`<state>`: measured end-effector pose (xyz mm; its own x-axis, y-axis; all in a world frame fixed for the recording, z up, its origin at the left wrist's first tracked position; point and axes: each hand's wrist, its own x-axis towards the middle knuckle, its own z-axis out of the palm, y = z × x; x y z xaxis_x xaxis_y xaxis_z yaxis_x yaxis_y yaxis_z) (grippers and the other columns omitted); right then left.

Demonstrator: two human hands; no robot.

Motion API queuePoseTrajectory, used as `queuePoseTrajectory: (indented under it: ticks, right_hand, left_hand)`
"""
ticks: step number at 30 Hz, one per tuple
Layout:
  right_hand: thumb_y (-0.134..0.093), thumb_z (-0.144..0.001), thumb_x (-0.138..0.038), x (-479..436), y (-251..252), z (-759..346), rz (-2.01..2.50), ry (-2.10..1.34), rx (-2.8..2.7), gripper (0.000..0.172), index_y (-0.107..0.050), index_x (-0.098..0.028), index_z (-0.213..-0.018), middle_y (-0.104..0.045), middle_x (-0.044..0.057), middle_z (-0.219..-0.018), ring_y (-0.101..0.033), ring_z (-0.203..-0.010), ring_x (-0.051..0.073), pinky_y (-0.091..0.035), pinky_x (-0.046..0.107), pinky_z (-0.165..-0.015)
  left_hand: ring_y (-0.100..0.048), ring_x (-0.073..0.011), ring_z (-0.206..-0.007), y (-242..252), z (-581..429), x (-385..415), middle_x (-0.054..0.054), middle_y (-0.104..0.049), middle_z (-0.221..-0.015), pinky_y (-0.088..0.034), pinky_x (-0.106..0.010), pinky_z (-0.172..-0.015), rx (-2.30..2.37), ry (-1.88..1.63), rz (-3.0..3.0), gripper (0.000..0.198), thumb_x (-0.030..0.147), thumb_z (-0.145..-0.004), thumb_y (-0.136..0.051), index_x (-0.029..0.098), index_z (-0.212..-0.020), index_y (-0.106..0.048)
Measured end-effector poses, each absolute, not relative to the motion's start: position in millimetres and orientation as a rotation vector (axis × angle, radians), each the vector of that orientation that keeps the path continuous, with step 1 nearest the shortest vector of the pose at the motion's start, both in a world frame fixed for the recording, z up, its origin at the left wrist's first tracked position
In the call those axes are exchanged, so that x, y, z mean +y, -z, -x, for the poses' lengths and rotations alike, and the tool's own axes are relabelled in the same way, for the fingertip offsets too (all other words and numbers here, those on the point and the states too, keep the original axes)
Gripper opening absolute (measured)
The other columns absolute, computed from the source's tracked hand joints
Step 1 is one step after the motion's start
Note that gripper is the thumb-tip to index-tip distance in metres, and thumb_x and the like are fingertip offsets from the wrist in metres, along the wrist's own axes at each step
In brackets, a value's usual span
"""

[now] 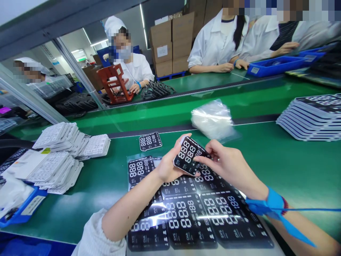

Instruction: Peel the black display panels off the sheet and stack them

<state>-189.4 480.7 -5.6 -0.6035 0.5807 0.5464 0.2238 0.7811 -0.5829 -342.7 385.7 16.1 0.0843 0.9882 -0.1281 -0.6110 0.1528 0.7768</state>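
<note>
Between my two hands is a black display panel (pixel 188 156) printed with white digit segments and the letters SYS, DIA and PUL. My left hand (pixel 170 163) cradles it from below and the left, fingers wrapped round its edge. With thumb and fingers, my right hand (pixel 222 161) pinches its right side. Beneath both hands lies a glossy sheet (pixel 186 220) of several like black panels, partly covered by my forearms. One single panel (pixel 150 141) rests on the green bench behind the sheet.
White panels (pixel 55 167) are stacked at the left beside a blue bin (pixel 23 209). Clear plastic bags (pixel 212 119) lie behind my hands. Another panel stack (pixel 311 119) stands at the right. A blue wrist strap cord (pixel 306 209) runs off right. Co-workers (pixel 133 69) sit across the bench.
</note>
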Motion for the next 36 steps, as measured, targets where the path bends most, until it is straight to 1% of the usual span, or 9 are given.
queuePoseTrajectory:
  ticks: [4, 9, 12, 15, 19, 24, 29, 34, 36]
  right_hand:
    - [-0.053, -0.08, -0.064, 473.7, -0.3, 190.3, 0.488, -0.477, -2.235, 0.045, -0.041, -0.021, -0.074, -0.048, -0.002, -0.061, -0.043, -0.047, 0.012, -0.034, 0.025, -0.043]
    - [-0.049, -0.091, -0.047, 452.3, -1.7, 194.6, 0.136, -0.628, -2.282, 0.031, -0.048, -0.02, -0.076, -0.054, 0.0, -0.067, -0.05, -0.054, 0.012, -0.04, 0.024, -0.05]
    - [-0.045, -0.094, -0.04, 448.1, 0.1, 196.3, 0.115, -0.644, -2.255, 0.029, -0.051, -0.019, -0.074, -0.056, 0.001, -0.068, -0.053, -0.057, 0.013, -0.042, 0.024, -0.051]
    - [-0.044, -0.096, -0.035, 448.9, 0.2, 196.6, 0.081, -0.659, -2.243, 0.028, -0.054, -0.019, -0.074, -0.058, 0.001, -0.067, -0.055, -0.058, 0.013, -0.043, 0.024, -0.052]
    - [-0.046, -0.095, -0.031, 448.5, -2.1, 196.2, 0.071, -0.703, -2.215, 0.027, -0.06, -0.021, -0.075, -0.061, 0.001, -0.066, -0.057, -0.058, 0.013, -0.045, 0.023, -0.053]
    - [-0.053, -0.091, -0.034, 448.1, -6.8, 196.7, 0.109, -0.773, -2.17, 0.031, -0.061, -0.02, -0.064, -0.061, -0.002, -0.057, -0.055, -0.048, 0.01, -0.042, 0.02, -0.046]
    - [-0.055, -0.089, -0.04, 453.8, -11.9, 194.2, 0.177, -0.811, -2.146, 0.035, -0.062, -0.021, -0.061, -0.058, -0.003, -0.049, -0.048, -0.041, 0.008, -0.037, 0.02, -0.04]
    - [-0.062, -0.075, -0.062, 450.2, -16.1, 191.8, 0.227, -0.644, -2.181, 0.046, -0.052, -0.02, -0.06, -0.049, -0.002, -0.05, -0.043, -0.043, 0.01, -0.035, 0.023, -0.04]
    - [-0.06, -0.074, -0.064, 448.8, -15.2, 191.9, 0.228, -0.606, -2.199, 0.047, -0.051, -0.02, -0.062, -0.049, -0.003, -0.051, -0.042, -0.043, 0.01, -0.035, 0.022, -0.04]
  left_hand:
    - [-0.05, -0.014, -0.079, -16.0, 329.6, 383.9, -0.002, -0.045, -0.102, -0.047, -0.026, -0.064, 0.914, -1.34, -0.741, 0.062, 0.054, -0.078, -0.06, 0.031, -0.128, -0.032]
    - [-0.045, -0.0128, -0.072, -15.7, 319.3, 379.9, 0.002, -0.04, -0.08, -0.04, -0.028, -0.073, 1.142, -1.282, -1.062, 0.056, 0.056, -0.09, -0.039, 0.022, -0.131, -0.024]
    - [-0.042, -0.0133, -0.073, -18.1, 319.8, 378.3, 0.0, -0.039, -0.086, -0.038, -0.03, -0.08, 1.308, -1.236, -1.186, 0.054, 0.054, -0.092, -0.031, 0.022, -0.133, -0.021]
    - [-0.044, -0.0158, -0.084, -20.4, 321.2, 377.6, -0.004, -0.04, -0.099, -0.035, -0.031, -0.088, 1.351, -1.237, -1.221, 0.053, 0.056, -0.092, -0.03, 0.021, -0.132, -0.024]
    - [-0.044, -0.0173, -0.088, -21.6, 321.4, 377.4, -0.005, -0.041, -0.104, -0.035, -0.03, -0.087, 1.33, -1.204, -1.234, 0.054, 0.057, -0.092, -0.029, 0.02, -0.132, -0.026]
    - [-0.042, -0.0155, -0.079, -20.1, 321.9, 378.8, -0.002, -0.04, -0.095, -0.037, -0.031, -0.082, 1.326, -1.158, -1.274, 0.051, 0.055, -0.092, -0.028, 0.022, -0.132, -0.027]
    - [-0.043, -0.0139, -0.076, -15.9, 322.6, 379.9, -0.004, -0.04, -0.101, -0.038, -0.032, -0.08, 1.187, -1.11, -1.278, 0.056, 0.061, -0.09, -0.029, 0.023, -0.131, -0.022]
    - [-0.048, -0.0165, -0.078, -15.0, 315.6, 378.4, -0.001, -0.043, -0.083, -0.04, -0.037, -0.083, 1.104, -1.144, -1.198, 0.067, 0.07, -0.085, -0.031, 0.019, -0.128, -0.021]
    - [-0.049, -0.0174, -0.081, -12.6, 312.8, 379.1, 0.0, -0.043, -0.081, -0.04, -0.038, -0.085, 1.088, -1.198, -1.148, 0.069, 0.072, -0.084, -0.03, 0.019, -0.127, -0.024]
